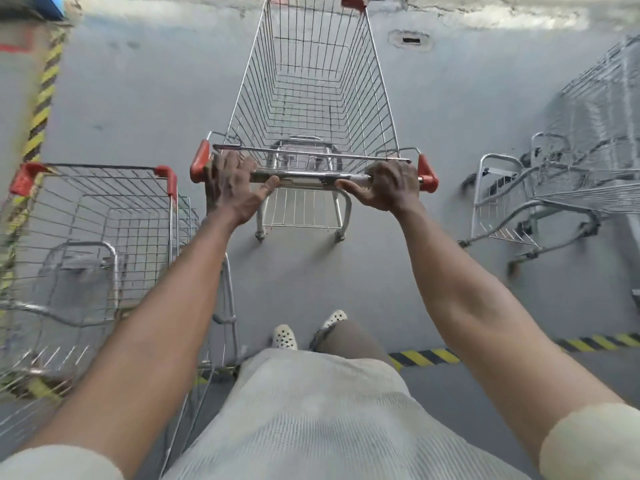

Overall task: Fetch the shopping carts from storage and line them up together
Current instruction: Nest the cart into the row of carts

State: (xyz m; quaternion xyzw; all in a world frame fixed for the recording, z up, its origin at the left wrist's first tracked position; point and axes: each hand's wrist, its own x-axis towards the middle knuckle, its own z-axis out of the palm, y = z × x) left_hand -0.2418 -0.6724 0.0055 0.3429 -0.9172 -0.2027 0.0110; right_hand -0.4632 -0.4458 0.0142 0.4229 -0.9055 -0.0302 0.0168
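A wire shopping cart (311, 84) with red corner caps stands straight ahead of me on the grey floor. My left hand (233, 188) grips the left end of its metal handle bar (304, 176), and my right hand (389, 188) grips the right end. A second wire cart (93, 230) with red corners stands close at my left, its basket beside my left forearm. Other carts (571, 181) are nested together at the right edge, blurred.
Yellow-and-black hazard tape (43, 98) runs up the left side, and another strip (433, 356) crosses the floor behind my feet. A concrete wall (502, 12) closes the far end. A small drain hole (411, 39) sits in the floor past the cart.
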